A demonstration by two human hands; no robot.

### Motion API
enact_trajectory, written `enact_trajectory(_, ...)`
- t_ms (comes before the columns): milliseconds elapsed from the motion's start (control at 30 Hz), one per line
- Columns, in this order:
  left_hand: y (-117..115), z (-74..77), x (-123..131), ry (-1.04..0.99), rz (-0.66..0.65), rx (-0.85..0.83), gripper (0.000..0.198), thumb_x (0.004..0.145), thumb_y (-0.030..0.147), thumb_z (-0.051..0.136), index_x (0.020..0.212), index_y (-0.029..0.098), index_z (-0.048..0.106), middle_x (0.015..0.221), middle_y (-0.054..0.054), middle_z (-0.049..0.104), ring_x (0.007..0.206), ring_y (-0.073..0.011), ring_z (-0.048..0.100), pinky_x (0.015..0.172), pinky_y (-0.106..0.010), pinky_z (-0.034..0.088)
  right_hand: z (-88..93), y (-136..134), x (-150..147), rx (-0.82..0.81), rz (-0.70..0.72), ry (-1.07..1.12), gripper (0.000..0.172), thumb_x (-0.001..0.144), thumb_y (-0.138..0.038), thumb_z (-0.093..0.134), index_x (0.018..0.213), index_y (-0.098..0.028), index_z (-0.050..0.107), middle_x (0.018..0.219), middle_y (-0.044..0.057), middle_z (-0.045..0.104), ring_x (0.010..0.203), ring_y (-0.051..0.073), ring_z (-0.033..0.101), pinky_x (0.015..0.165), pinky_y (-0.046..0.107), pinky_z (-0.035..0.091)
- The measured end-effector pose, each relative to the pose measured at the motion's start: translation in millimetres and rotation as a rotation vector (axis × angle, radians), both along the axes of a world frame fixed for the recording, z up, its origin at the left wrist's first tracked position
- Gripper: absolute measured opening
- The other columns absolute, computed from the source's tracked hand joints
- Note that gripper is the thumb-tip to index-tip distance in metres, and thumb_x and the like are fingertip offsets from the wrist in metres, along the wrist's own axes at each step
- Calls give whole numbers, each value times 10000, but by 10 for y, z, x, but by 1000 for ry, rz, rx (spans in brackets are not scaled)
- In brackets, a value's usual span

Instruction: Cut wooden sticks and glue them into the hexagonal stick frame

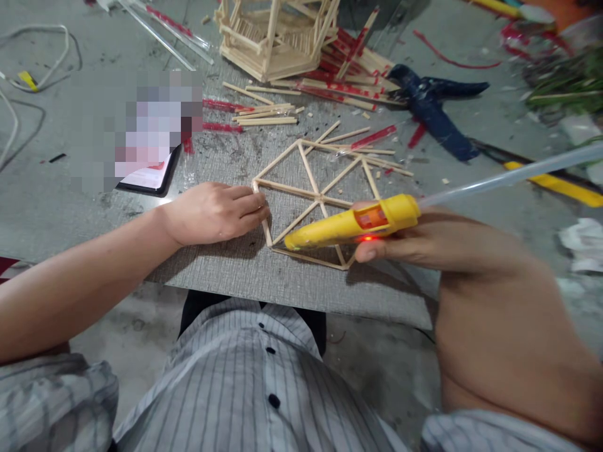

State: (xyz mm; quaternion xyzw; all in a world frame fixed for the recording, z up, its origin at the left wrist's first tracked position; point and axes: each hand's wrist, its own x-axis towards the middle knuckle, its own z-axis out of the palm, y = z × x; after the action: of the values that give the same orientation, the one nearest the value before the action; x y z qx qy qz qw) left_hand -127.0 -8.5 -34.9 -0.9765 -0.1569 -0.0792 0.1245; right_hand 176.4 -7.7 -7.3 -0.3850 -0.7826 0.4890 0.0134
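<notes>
A hexagonal frame of thin wooden sticks lies flat on the table, its spokes meeting at a central joint. My left hand is closed at the frame's left side, fingertips on the short stick there. In my right hand is a yellow hot glue gun with a red light glowing on its underside. Its nozzle is over the frame's lower left corner; whether it touches cannot be made out. A long clear glue stick runs out of its back.
Behind the frame stand a wooden stick structure and loose sticks. A phone lies left. Dark blue-handled pliers, a yellow cutter and crumpled tissue lie right. The table's front edge is near my body.
</notes>
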Motion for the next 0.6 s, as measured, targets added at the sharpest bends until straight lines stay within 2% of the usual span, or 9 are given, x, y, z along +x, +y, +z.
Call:
enact_trajectory(100, -5, 14, 5, 23, -6, 42, 339, 1002, 125, 347, 1113, 108, 666, 1121, -120, 720, 954, -189, 704, 657, -250, 563, -19, 3, 24, -29, 12, -8, 734, 699, -873, 496, 925, -212, 724, 798, 17, 706, 697, 178, 635, 616, 301, 545)
enact_trajectory(300, -5, 18, 5, -5, 18, -43, 310, 990, 123, 394, 1116, 141, 677, 1120, -116, 721, 973, -180, 703, 680, -243, 559, -15, -8, 33, -5, -34, -47, 784, 659, -899, 501, 967, -214, 724, 833, 22, 713, 725, 196, 634, 627, 317, 536)
enact_trajectory(467, 2, -10, 1, -8, 20, -45, 324, 998, 145, 379, 1123, 148, 678, 1110, -109, 723, 971, -179, 703, 683, -249, 563, 11, -4, 15, 50, -66, -45, 807, 627, -921, 498, 964, -224, 727, 841, 19, 725, 731, 204, 641, 660, 331, 546)
enact_trajectory(600, -5, 13, 15, 21, 31, -55, 339, 1001, 138, 357, 1127, 126, 672, 1148, -128, 710, 989, -191, 699, 692, -255, 560, -3, 4, 18, 14, -36, -49, 818, 620, -926, 495, 988, -236, 734, 855, 11, 736, 744, 206, 659, 661, 331, 558)
